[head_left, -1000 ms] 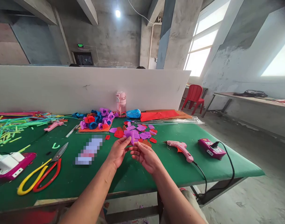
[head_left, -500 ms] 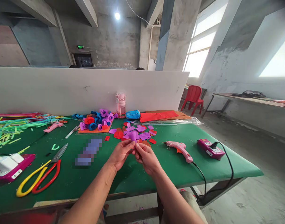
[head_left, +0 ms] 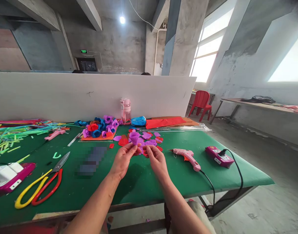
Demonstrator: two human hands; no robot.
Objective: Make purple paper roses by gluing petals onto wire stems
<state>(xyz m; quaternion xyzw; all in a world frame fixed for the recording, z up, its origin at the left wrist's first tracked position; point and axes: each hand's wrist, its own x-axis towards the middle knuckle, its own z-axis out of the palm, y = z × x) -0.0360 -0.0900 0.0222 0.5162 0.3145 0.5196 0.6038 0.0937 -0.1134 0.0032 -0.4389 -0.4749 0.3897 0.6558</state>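
Note:
My left hand (head_left: 122,159) is closed, pinching a small purple paper cone (head_left: 134,136) and holding it upright above the green table (head_left: 144,182). My right hand (head_left: 155,158) is just to its right, fingertips pinched together over the loose purple and red petal pieces (head_left: 149,138); what it holds I cannot make out. Both hands hover near the middle of the table.
A pink glue gun (head_left: 186,155) and a pink power strip (head_left: 217,156) lie at right, joined by a black cord. Scissors (head_left: 40,183) lie at left. Finished paper flowers (head_left: 100,126), a pink bottle (head_left: 125,111), coloured straws (head_left: 9,133) and red sheets (head_left: 165,121) sit along a white divider.
The purple piece has been rolled into a cone and stays in my left hand. My right hand has drawn away from it to the right, towards the petal pile.

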